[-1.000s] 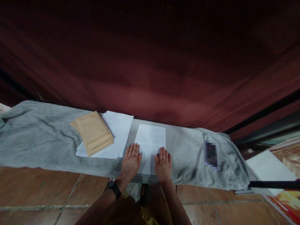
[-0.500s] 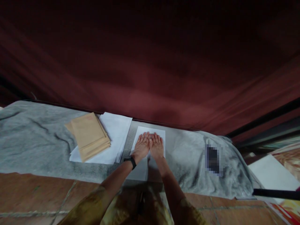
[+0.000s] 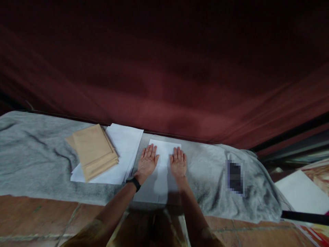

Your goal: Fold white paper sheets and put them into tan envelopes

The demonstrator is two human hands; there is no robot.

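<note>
Head view: left hand (image 3: pixel 147 165) and right hand (image 3: pixel 178 167) lie flat, palms down, fingers straight and clasping nothing, set apart over opposite edges of a white sheet (image 3: pixel 161 175) on grey cloth (image 3: pixel 208 161), our clock's centre. Towards ten o'clock, brown envelopes (image 3: pixel 94 147) sprawl across a stack of white paper (image 3: pixel 127 151), and over at three o'clock a blurred dark object (image 3: pixel 235 176) lies on the cloth too.

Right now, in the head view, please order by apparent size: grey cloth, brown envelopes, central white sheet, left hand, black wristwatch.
1. Grey cloth
2. Brown envelopes and central white sheet: too alike to rank; the sheet is partly covered.
3. Left hand
4. Black wristwatch
</note>
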